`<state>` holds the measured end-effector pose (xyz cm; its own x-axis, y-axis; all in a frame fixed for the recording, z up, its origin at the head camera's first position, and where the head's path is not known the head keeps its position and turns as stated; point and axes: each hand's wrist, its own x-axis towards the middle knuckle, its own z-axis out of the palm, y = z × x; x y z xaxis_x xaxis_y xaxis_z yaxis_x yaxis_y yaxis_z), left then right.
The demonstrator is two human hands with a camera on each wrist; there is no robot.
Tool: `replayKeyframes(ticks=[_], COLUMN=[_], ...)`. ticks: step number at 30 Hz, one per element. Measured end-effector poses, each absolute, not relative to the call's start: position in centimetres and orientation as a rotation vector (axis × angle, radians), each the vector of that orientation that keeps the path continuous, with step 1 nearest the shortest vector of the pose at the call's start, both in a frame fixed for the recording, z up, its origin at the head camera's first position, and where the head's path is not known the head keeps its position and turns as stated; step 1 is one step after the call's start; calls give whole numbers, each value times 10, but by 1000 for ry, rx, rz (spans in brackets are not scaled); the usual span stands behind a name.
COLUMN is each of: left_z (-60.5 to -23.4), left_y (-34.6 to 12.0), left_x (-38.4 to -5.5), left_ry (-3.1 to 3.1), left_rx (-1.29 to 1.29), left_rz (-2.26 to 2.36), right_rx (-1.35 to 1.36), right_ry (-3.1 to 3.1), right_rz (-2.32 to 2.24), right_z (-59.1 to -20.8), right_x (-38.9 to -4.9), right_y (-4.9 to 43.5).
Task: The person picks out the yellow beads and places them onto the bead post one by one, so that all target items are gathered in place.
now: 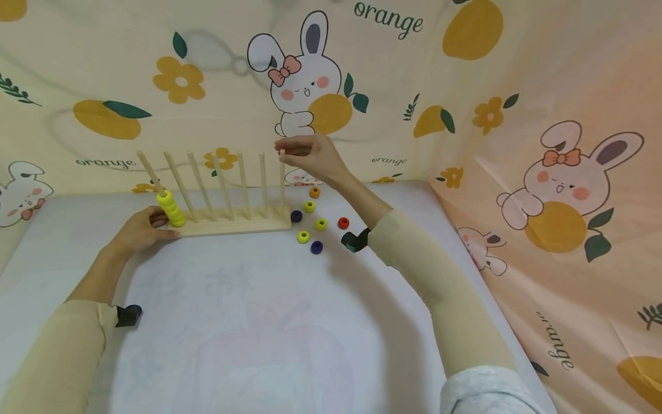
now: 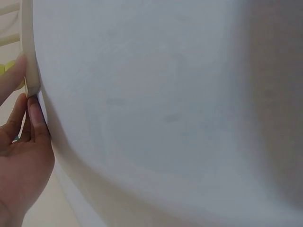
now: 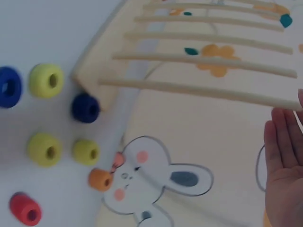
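A wooden rack has a long base (image 1: 233, 228) and several upright pegs. Its leftmost peg (image 1: 147, 167) carries a stack of yellow beads (image 1: 170, 208). My left hand (image 1: 139, 233) grips the base's left end, the thumb along the front edge and the fingers beside the yellow stack. In the left wrist view, the left hand's fingers (image 2: 35, 113) lie against the base corner. My right hand (image 1: 312, 154) is raised at the right end, thumb and fingertips pinching the top of the rightmost peg (image 1: 282, 184). The right wrist view shows that peg (image 3: 189, 90) running into the fingertips.
Loose beads lie on the white table (image 1: 233, 322) just right of the rack: several yellow ones (image 1: 321, 225), dark blue ones (image 1: 316, 247), a red one (image 1: 343, 223) and an orange one (image 1: 314, 192). A printed cloth (image 1: 217, 115) hangs behind and along the right side.
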<state>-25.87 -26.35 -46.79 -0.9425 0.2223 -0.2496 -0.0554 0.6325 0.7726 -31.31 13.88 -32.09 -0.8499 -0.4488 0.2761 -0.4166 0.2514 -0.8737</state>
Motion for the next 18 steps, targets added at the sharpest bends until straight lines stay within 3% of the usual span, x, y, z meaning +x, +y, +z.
replayKeyframes(ticks=[18], left_z=[-468], left_y=[-263], left_x=[-259], left_ry=[2522], left_rx=[114], left_rz=[1201], right_rx=[-624], right_ry=[2482], right_rz=[-1687], right_z=[-374], right_x=[-294], right_y=[191])
